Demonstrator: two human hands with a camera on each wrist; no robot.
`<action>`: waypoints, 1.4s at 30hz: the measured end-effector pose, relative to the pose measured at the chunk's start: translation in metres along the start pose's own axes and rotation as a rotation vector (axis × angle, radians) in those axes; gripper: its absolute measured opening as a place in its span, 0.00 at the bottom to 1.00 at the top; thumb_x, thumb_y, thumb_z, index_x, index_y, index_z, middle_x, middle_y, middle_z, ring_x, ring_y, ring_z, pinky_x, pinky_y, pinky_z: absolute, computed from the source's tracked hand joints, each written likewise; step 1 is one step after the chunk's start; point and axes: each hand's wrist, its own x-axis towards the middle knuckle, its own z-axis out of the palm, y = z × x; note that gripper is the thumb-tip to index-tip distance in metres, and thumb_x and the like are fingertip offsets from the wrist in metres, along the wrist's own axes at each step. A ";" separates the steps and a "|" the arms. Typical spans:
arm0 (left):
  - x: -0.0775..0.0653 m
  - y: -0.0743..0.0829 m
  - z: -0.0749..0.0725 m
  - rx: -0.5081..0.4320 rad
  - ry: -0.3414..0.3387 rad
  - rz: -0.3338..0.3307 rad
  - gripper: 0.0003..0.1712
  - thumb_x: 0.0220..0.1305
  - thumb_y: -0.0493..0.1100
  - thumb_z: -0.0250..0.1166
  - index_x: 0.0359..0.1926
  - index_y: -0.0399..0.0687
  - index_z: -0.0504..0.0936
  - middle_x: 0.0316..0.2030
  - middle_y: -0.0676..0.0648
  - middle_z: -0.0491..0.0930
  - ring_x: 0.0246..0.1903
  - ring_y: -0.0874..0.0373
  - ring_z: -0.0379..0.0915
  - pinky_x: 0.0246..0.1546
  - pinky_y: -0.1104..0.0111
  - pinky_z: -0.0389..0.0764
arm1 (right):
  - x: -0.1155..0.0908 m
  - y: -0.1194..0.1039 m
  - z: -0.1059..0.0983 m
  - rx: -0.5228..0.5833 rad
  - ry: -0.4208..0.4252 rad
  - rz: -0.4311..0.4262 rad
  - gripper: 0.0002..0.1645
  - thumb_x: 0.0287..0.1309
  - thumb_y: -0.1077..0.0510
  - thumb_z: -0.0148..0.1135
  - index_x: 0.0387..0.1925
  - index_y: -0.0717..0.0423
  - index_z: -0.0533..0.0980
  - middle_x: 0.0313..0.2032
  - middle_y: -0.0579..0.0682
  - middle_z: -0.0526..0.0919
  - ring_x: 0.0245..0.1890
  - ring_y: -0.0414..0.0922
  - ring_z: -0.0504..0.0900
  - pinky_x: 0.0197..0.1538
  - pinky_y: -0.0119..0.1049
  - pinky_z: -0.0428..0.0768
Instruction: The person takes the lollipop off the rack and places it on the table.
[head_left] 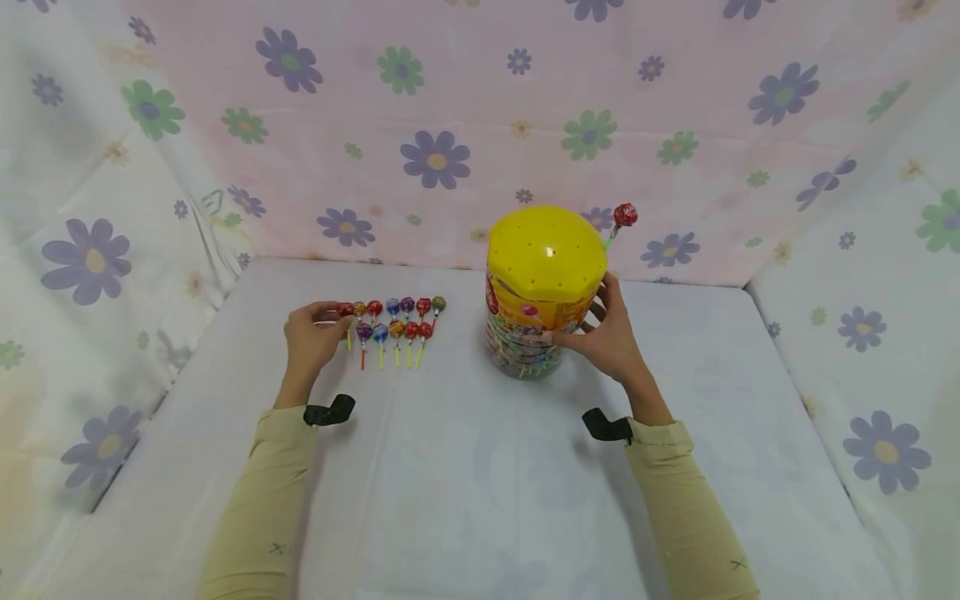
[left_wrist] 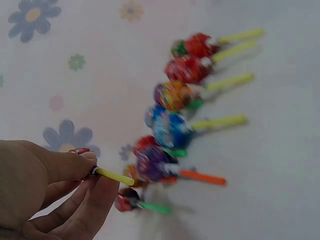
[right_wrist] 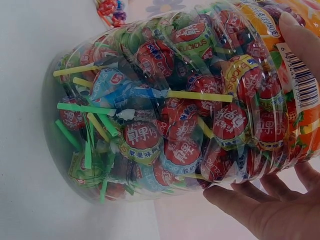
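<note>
My left hand (head_left: pixel 311 337) pinches a red-wrapped lollipop (left_wrist: pixel 115 176) between thumb and fingers, its yellow stick pointing out. It is at the left end of two rows of lollipops (head_left: pixel 395 330) with red, blue, purple, orange and green wrappers. With thumb and fingers spread round its side, my right hand (head_left: pixel 611 342) grips a large clear jar (right_wrist: pixel 150 115) of lollipops. The jar stands upright under a yellow lid (head_left: pixel 543 254) dotted with small holes. One red lollipop (head_left: pixel 626 215) on a green stick juts out at the lid's right edge.
A white cloth covers the table (head_left: pixel 450 467). Flower-print curtains (head_left: pixel 435 108) rise behind it and along both sides. A black strap mount (head_left: pixel 330 410) sits on my left wrist, another (head_left: pixel 606 425) on my right.
</note>
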 end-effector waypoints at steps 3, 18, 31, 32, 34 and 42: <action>-0.002 -0.013 0.000 0.050 -0.011 -0.042 0.22 0.68 0.37 0.67 0.59 0.28 0.79 0.49 0.28 0.82 0.29 0.69 0.80 0.27 0.85 0.79 | -0.001 0.000 0.000 0.003 -0.002 0.003 0.63 0.51 0.62 0.79 0.78 0.38 0.49 0.73 0.54 0.61 0.73 0.61 0.64 0.67 0.64 0.72; -0.011 -0.033 0.010 0.192 0.024 -0.015 0.22 0.63 0.39 0.72 0.54 0.28 0.82 0.42 0.29 0.86 0.42 0.38 0.86 0.27 0.85 0.71 | -0.003 0.002 0.000 0.003 -0.006 0.001 0.63 0.51 0.63 0.79 0.78 0.39 0.49 0.73 0.54 0.61 0.73 0.61 0.64 0.67 0.63 0.72; -0.012 -0.004 -0.004 0.137 -0.037 0.038 0.21 0.66 0.33 0.65 0.57 0.24 0.78 0.42 0.26 0.84 0.27 0.44 0.88 0.20 0.82 0.78 | -0.002 0.000 0.000 0.007 -0.007 0.008 0.62 0.51 0.62 0.79 0.77 0.38 0.49 0.73 0.54 0.62 0.73 0.61 0.65 0.67 0.63 0.72; -0.011 0.002 -0.004 0.132 -0.035 0.065 0.21 0.66 0.33 0.65 0.57 0.24 0.78 0.42 0.26 0.84 0.29 0.42 0.88 0.21 0.83 0.78 | -0.002 0.000 0.000 0.006 -0.007 0.009 0.62 0.51 0.62 0.79 0.77 0.38 0.49 0.73 0.54 0.62 0.73 0.61 0.65 0.67 0.63 0.72; -0.010 0.016 -0.002 0.110 -0.034 0.137 0.19 0.67 0.33 0.65 0.56 0.26 0.79 0.41 0.27 0.84 0.33 0.38 0.87 0.22 0.84 0.77 | -0.002 0.000 0.001 0.005 -0.006 0.011 0.62 0.51 0.62 0.79 0.77 0.38 0.49 0.73 0.54 0.62 0.73 0.61 0.65 0.66 0.64 0.72; -0.014 0.103 0.026 -0.158 -0.053 0.470 0.16 0.65 0.31 0.68 0.53 0.30 0.83 0.40 0.32 0.84 0.32 0.62 0.84 0.33 0.82 0.83 | -0.001 -0.002 0.000 0.003 -0.005 0.000 0.62 0.50 0.62 0.79 0.77 0.39 0.50 0.73 0.55 0.62 0.72 0.61 0.65 0.66 0.64 0.72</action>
